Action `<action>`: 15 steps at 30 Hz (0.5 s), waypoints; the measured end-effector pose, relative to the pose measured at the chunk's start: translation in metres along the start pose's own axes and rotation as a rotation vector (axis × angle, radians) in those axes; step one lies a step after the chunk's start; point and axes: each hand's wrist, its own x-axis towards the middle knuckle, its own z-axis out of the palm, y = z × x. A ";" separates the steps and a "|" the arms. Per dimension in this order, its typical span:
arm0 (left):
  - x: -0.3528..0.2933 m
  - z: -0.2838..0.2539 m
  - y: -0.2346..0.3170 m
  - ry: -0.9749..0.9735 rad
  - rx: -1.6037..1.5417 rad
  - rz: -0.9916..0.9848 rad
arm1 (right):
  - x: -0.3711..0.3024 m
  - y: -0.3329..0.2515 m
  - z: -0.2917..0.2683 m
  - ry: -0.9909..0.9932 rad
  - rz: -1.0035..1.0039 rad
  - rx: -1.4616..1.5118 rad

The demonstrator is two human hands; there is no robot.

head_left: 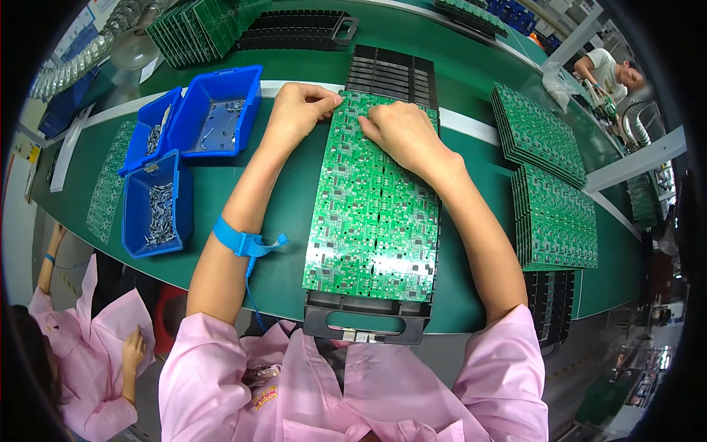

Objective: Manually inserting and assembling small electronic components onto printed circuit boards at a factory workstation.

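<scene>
A large green circuit board [372, 214], covered with small parts, lies lengthwise before me on a black slotted rack [390, 71]. The rack's handle end [365, 322] sticks out at the near side. At the board's far left corner, my left hand [297, 116] has thumb and forefinger pinched together; what is between them is too small to make out. A blue strap [247, 241] with a cord circles that forearm. My right hand [403, 138] rests over the board's far part, fingers curled down and thumb near the surface. Its fingertips are mostly hidden.
Three blue bins [213, 147] with small metal parts stand at left beside another circuit board [110, 180]. Stacked circuit boards [556, 217] are at right. Upright boards [195, 33] and a black rack [294, 31] stand at the back. Other people sit at lower left and far right.
</scene>
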 end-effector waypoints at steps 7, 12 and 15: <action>-0.006 -0.003 -0.004 0.015 -0.051 -0.013 | 0.001 -0.001 0.004 -0.011 -0.010 0.014; -0.009 -0.002 -0.004 0.042 -0.049 -0.001 | 0.002 -0.002 0.001 -0.001 -0.032 0.006; -0.010 -0.001 -0.002 0.039 -0.052 0.010 | 0.000 -0.002 -0.002 -0.001 -0.026 0.000</action>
